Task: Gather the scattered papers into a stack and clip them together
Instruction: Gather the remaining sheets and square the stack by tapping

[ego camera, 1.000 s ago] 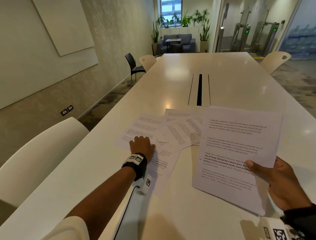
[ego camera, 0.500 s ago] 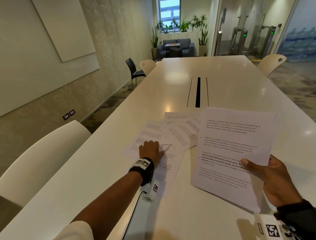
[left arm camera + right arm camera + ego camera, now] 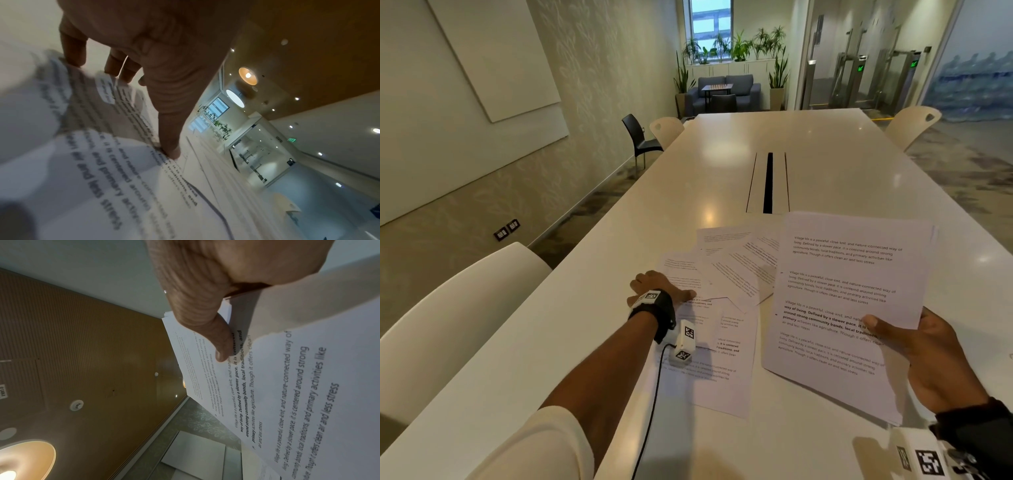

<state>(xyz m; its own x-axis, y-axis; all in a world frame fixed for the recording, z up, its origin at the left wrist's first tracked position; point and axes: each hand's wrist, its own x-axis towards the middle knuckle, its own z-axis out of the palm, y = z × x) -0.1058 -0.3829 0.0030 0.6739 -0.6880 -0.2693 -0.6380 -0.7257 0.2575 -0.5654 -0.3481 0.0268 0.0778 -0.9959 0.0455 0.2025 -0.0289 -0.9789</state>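
Observation:
Several loose printed sheets (image 3: 736, 274) lie fanned and overlapping on the white table (image 3: 722, 164), and one more sheet (image 3: 715, 370) lies nearer to me. My left hand (image 3: 657, 287) rests on the left end of this spread. In the left wrist view its fingertips (image 3: 125, 76) and thumb (image 3: 170, 149) press down on a sheet (image 3: 102, 178). My right hand (image 3: 887, 330) holds a gathered stack of papers (image 3: 842, 291) tilted above the table at the right. Its thumb (image 3: 220, 345) lies on the top page (image 3: 298, 386), and its fingers are hidden underneath.
A dark cable slot (image 3: 768, 183) runs along the table's middle, just beyond the sheets. A white chair (image 3: 448, 308) stands close at my left. More chairs (image 3: 911, 128) stand at the far corners. Bare tabletop stretches beyond the slot.
My left hand has shifted to the left edge of the spread, and the leftmost sheet now lies closer to the others. The right hand still holds its stack, nearly unmoved.

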